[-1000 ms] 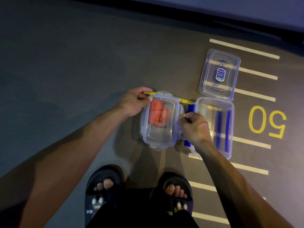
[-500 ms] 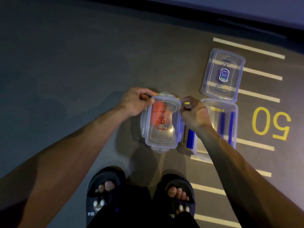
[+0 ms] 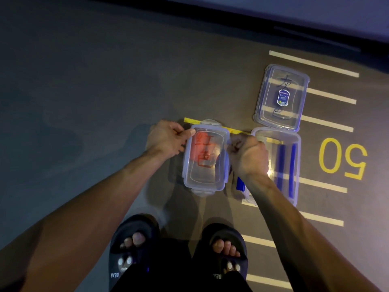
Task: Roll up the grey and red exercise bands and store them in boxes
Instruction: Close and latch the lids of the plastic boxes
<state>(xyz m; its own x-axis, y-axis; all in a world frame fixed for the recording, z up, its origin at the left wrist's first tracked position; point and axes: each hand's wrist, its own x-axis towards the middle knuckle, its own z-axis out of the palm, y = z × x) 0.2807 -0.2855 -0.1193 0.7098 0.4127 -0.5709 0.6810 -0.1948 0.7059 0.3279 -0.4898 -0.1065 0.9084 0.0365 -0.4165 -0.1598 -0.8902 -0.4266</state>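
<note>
Both hands have slid to the far corners of the box lid [image 3: 205, 157]: your left hand [image 3: 166, 138] and right hand [image 3: 247, 153] pinch its side clasps. Press each clasp down until it snaps over the red band [image 3: 199, 148].

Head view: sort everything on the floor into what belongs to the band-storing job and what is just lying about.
Belongs to the job:
- lidded box with the red band, gripped by the left hand and right hand
- open box beside it
- loose lid with sticker

Just there:
- yellow tape strip
- painted 50
- white floor lines
- black slides
</note>
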